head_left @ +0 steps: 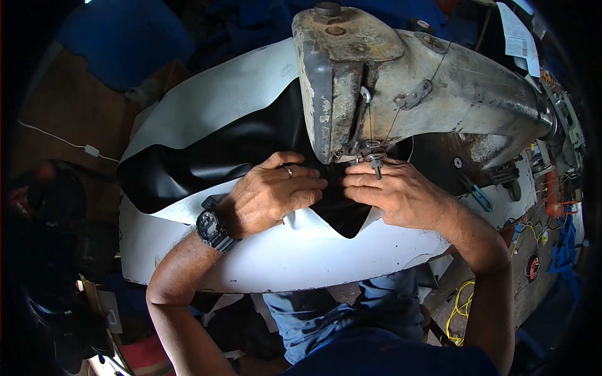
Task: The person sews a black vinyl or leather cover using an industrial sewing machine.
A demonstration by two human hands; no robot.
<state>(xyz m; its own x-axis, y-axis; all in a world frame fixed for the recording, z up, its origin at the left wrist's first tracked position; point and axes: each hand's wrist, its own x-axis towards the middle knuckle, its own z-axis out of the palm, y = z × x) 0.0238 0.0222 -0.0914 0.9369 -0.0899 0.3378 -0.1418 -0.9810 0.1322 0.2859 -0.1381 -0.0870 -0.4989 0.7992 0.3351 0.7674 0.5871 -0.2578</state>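
Note:
A grey, worn sewing machine (439, 100) stands over a black, glossy sheet material with pale backing (175, 166) spread on a white tabletop (263, 260). My left hand (276, 194), wearing a ring and below it a black watch, lies on the material left of the machine's head, fingers extended and slightly bent. My right hand (401, 197) rests on it beneath the needle area (375, 161), fingertips pointing left, fingers stretched out and partly hidden by the machine parts. Some edges of the material fold upward around my hands.
Blue-handled snips (480, 195) lie right of my right hand. A blue plastic object (128, 41) is at back left, with a white cable (69, 138) below it. Yellow cables (458, 313), tools and clutter occupy the right side; dark items fill the lower left.

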